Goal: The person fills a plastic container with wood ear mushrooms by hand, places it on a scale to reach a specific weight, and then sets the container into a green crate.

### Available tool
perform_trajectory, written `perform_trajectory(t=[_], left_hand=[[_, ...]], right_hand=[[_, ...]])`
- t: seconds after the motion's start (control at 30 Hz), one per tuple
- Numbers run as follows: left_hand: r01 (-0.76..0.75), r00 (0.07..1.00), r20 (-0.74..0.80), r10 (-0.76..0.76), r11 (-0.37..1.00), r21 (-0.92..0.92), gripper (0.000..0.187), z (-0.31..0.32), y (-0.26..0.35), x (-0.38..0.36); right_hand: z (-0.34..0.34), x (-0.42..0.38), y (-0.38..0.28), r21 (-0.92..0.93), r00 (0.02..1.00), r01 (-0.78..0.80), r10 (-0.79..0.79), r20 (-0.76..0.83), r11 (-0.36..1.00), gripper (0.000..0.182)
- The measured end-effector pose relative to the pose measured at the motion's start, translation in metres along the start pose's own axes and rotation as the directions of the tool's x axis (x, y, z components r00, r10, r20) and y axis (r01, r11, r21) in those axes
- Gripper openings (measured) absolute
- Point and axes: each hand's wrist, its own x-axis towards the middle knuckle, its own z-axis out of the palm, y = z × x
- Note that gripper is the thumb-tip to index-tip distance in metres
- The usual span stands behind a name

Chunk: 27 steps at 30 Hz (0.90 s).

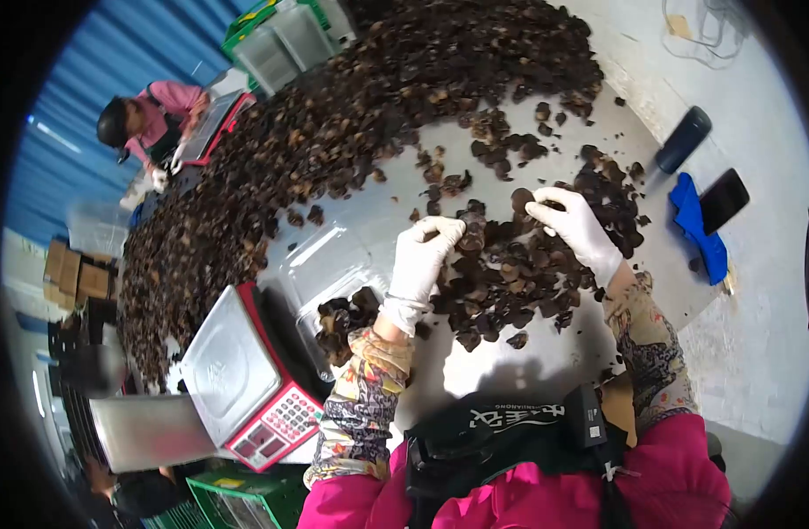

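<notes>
Both my hands wear white gloves and are above a loose pile of thin, dark brown dried slices [519, 278] on the pale table. My right hand [581, 227] pinches one roundish dark slice [520, 201] between thumb and fingertips. My left hand [424, 263] has its fingertips pinched together at the pile's left edge, against another dark slice [471, 231]. Beside my left forearm lies a clear plastic tray [309, 286] with some dark pieces in its near end.
A big heap of the same slices [334, 141] spreads across the table's far side. A red-and-white scale [246, 379] stands at left. At right are a dark bottle [684, 139], a phone [724, 201] and a blue cloth [697, 229]. Another person [162, 123] sits at far left.
</notes>
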Motion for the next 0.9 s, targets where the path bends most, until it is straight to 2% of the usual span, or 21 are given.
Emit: perform_trajectory(t=[0.03,0.07,0.13,0.17,0.2,0.27,0.33,0.37,0.4,0.47,0.5,0.53,0.6,0.63,0.67,0.73,0.77,0.8,0.83,0.9], left_hand=[[0.137,0.988,-0.065,-0.139,0.99,-0.035,0.01,-0.007,0.015,-0.009],[0.08,0.99,-0.113,-0.083,0.996,-0.033,0.01,-0.016,0.02,-0.02],[0.128,0.963,-0.229,-0.143,0.988,-0.083,0.011,-0.044,0.023,-0.044],[0.0,0.951,-0.308,0.015,0.999,0.05,0.014,-0.056,0.014,-0.059],[-0.139,0.912,-0.372,0.172,0.984,0.113,0.012,-0.069,0.006,-0.068],[-0.041,0.853,-0.522,0.009,0.998,-0.049,0.009,-0.088,0.001,-0.099],[-0.072,0.796,-0.602,0.064,0.997,0.011,0.007,-0.107,-0.015,-0.12],[-0.085,0.762,-0.607,0.225,0.964,0.251,0.006,-0.12,-0.031,-0.126],[-0.1,0.76,-0.617,0.207,0.974,0.203,0.01,-0.132,-0.055,-0.131],[-0.066,0.76,-0.621,0.192,0.973,0.22,0.024,-0.125,-0.054,-0.138],[-0.054,0.768,-0.592,0.246,0.945,0.323,0.036,-0.124,-0.055,-0.141],[-0.08,0.751,-0.589,0.3,0.926,0.369,0.04,-0.122,-0.057,-0.143],[-0.046,0.694,-0.54,0.477,0.778,0.627,0.045,-0.114,-0.051,-0.144],[0.017,0.737,-0.439,0.514,0.635,0.772,0.049,-0.117,-0.059,-0.144],[0.192,0.837,-0.378,0.395,0.436,0.879,0.051,-0.117,-0.063,-0.143],[0.174,0.922,-0.267,0.28,0.318,0.932,0.051,-0.114,-0.07,-0.139],[0.175,0.917,-0.292,0.273,0.383,0.907,0.05,-0.114,-0.066,-0.139],[0.103,0.889,-0.34,0.307,0.588,0.802,0.048,-0.117,-0.067,-0.141],[0.081,0.863,-0.337,0.377,0.554,0.828,0.046,-0.115,-0.062,-0.142],[-0.004,0.789,-0.292,0.541,0.478,0.878,0.039,-0.106,-0.046,-0.145]], right_hand=[[0.006,0.002,0.001,0.015,0.999,-0.027,0.026,0.038,1.0,0.014],[0.018,0.002,-0.001,0.023,0.997,-0.022,0.02,0.074,0.999,0.014],[0.052,-0.004,-0.002,-0.055,0.961,0.246,-0.236,0.145,0.968,0.015],[0.075,-0.009,-0.002,-0.116,0.937,0.333,-0.314,0.154,0.936,0.016],[0.096,-0.012,-0.006,-0.151,0.867,0.483,-0.447,0.22,0.863,0.017],[0.142,-0.02,-0.009,-0.072,0.835,0.502,-0.462,0.3,0.862,0.019],[0.186,-0.021,-0.003,-0.052,0.777,0.561,-0.505,0.376,0.826,0.02],[0.206,-0.023,-0.002,-0.207,0.743,0.63,-0.504,0.442,0.748,0.026],[0.224,-0.025,-0.001,-0.348,0.711,0.686,-0.487,0.506,0.639,0.031],[0.252,-0.033,0.014,-0.467,0.669,0.743,-0.503,0.547,0.48,0.045],[0.255,-0.037,0.007,-0.533,0.67,0.741,-0.4,0.625,0.408,0.056],[0.259,-0.038,0.01,-0.517,0.63,0.775,-0.5,0.594,0.363,0.058],[0.251,-0.044,0.002,-0.423,0.609,0.793,-0.561,0.56,0.439,0.06],[0.244,-0.045,0.002,-0.41,0.588,0.808,-0.634,0.503,0.424,0.051],[0.234,-0.045,-0.001,-0.428,0.6,0.798,-0.623,0.501,0.424,0.051],[0.203,-0.04,-0.003,-0.382,0.746,0.652,-0.468,0.474,0.655,0.037],[0.184,-0.035,0.007,-0.351,0.768,0.639,-0.549,0.329,0.684,0.023],[0.16,-0.029,0.011,-0.372,0.835,0.549,-0.469,0.288,0.749,0.018],[0.139,-0.024,0.015,-0.446,0.876,0.478,-0.449,0.177,0.756,0.013],[0.1,-0.024,0.018,-0.548,0.926,0.348,-0.37,0.074,0.761,0.012]])
